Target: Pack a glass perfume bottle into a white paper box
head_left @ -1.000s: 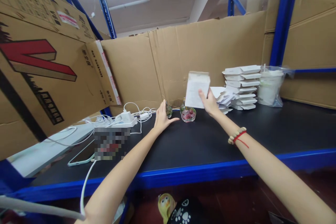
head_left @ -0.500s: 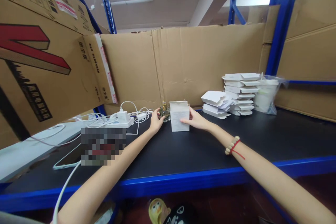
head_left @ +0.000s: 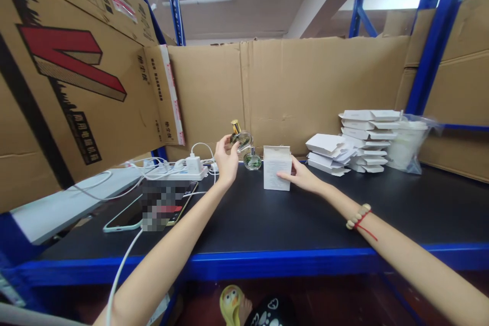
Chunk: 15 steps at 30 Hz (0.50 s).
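Two-handed hold: left hand pinches tilted gold-capped bottle aloft | right hand clasps white box | next move likely needs gentle grip

My held bottle is clear with a gold cap, the other bottle green-tinted, my box white with grey print, my beaded bracelet cream with a red cord, the shelf top black, the shelf edge blue.
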Motion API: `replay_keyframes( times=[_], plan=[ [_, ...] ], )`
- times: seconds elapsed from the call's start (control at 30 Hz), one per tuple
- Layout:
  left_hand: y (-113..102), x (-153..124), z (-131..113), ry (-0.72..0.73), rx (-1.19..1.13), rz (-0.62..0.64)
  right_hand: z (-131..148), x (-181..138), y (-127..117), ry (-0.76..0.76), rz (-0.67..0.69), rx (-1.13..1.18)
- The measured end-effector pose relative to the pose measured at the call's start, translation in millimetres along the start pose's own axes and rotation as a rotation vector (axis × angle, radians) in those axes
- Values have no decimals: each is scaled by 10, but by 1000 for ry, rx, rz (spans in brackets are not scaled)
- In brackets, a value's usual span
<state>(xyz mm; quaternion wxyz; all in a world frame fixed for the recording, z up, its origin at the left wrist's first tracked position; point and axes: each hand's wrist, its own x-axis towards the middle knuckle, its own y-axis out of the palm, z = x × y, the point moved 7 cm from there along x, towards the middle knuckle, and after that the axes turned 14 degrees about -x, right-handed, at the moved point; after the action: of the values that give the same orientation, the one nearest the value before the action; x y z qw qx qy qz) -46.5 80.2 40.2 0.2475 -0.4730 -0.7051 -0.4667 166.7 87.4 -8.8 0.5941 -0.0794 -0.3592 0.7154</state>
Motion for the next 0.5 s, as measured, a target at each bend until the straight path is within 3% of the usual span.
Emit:
replay_keyframes(
  times=[0.03, 0.07, 0.27, 0.37, 0.5],
  plan=[
    [101, -43, -186, 225, -131, 129, -14, 2, -2, 1, 0, -8],
    [187, -109, -296, 335, -147, 222, -27, 5, -4, -3, 0, -9],
    [611, -515, -614, 334, -111, 476, 17, 17, 28, -118, 11, -3],
    [647, -615, -677, 356, -65, 471, 55, -16, 89, -76, 37, 59],
    [552, -574, -572, 334, -67, 402, 127, -58, 154, -42, 72, 132]
  ],
)
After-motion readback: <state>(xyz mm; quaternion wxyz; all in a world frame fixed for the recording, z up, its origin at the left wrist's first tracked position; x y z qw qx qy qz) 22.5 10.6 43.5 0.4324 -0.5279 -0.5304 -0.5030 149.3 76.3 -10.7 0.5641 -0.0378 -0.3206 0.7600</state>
